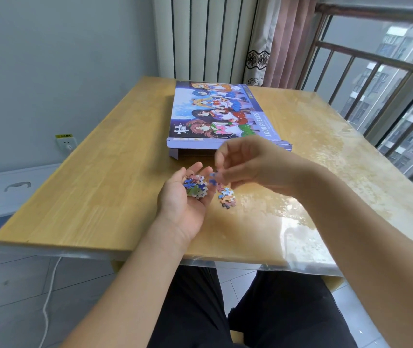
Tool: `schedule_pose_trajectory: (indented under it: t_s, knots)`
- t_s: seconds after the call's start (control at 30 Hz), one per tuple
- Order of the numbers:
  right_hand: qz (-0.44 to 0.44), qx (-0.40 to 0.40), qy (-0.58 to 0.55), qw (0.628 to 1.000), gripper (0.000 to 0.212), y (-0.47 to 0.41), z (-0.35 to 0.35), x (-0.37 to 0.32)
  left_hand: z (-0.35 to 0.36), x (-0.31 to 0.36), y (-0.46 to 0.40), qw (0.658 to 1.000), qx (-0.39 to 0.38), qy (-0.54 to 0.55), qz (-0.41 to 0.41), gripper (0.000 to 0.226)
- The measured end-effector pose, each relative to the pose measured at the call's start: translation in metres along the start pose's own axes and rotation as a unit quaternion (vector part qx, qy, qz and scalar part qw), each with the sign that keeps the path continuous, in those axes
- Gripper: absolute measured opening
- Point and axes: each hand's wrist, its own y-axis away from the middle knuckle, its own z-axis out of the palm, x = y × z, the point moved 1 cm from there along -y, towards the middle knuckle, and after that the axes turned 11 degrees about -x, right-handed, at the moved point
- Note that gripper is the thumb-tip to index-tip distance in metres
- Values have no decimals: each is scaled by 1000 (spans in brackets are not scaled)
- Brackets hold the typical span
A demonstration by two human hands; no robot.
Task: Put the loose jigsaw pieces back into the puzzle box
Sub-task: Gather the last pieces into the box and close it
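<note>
left hand (187,194) cups pieces (195,187) — right hand (245,167) pinches

Motion blur smears the right hand (244,164), so how its fingertips grip the blue piece (213,177) is unclear. That hand hides the puzzle box (221,114) opening. The frame's right edge crops the surface (100,187).

Bright daylight from the window (388,84) glares on the table (288,217); hands perhaps motion-blurred.
</note>
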Motion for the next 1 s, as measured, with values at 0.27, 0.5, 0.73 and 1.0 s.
schedule_pose_trajectory:
  t_s: [0.27, 0.5, 0.73, 1.0]
  knots:
    - [110, 72, 357, 925, 49, -7, -8, 12, -8, 13, -4, 999, 13, 49, 13, 34]
    - [131, -53, 443, 885, 62, -28, -8, 24, -11, 18, -6, 999, 18, 35, 16, 35]
    - [140, -64, 401, 903, 32, -35, -15, 26, -10, 16, -6, 1000, 17, 21, 14, 35]
    - [154, -59, 395, 904, 49, -36, -16, 25, -9, 15, -5, 1000, 15, 22, 13, 36]
